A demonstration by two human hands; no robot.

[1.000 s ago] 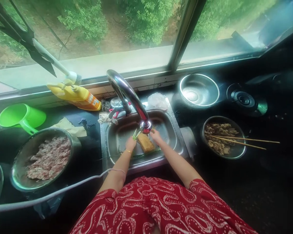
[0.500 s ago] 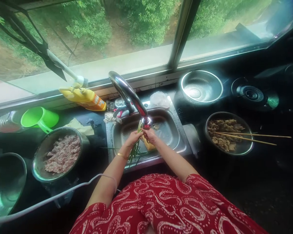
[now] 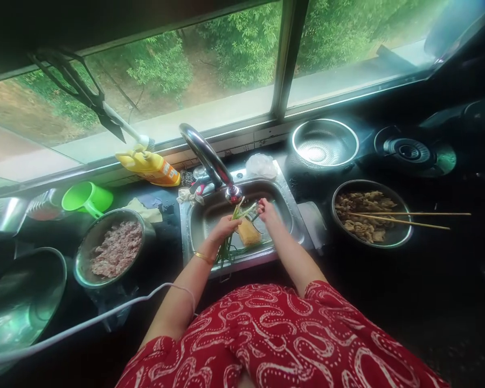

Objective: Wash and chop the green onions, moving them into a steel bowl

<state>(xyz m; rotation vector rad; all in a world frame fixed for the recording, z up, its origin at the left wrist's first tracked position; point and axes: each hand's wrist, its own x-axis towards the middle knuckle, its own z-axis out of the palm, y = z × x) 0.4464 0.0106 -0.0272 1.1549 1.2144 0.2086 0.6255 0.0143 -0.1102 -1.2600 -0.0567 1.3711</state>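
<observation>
Step in hand, judged: picking over thin green stalks with whitish ends (image 3: pixel 225 250) above the rectangular steel sink (image 3: pixel 285 207). Left hand (image 3: pixel 226 226): grip pinching the bunch. Right hand (image 3: pixel 267 210): just beside the ends, fingers curled; cannot tell whether pinching anything. Next move likely calls for steady left hold, right fingertips meeting single stalks. Black glossy counter (image 3: pixel 312 184); broad window (image 3: pixel 288 59) beyond, trees (image 3: pixel 242 54) outside.

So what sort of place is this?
Most likely a kitchen: there's a sink with a curved tap, what looks like a stove burner off to the right, and a metal bowl of minced meat on the left.
</observation>
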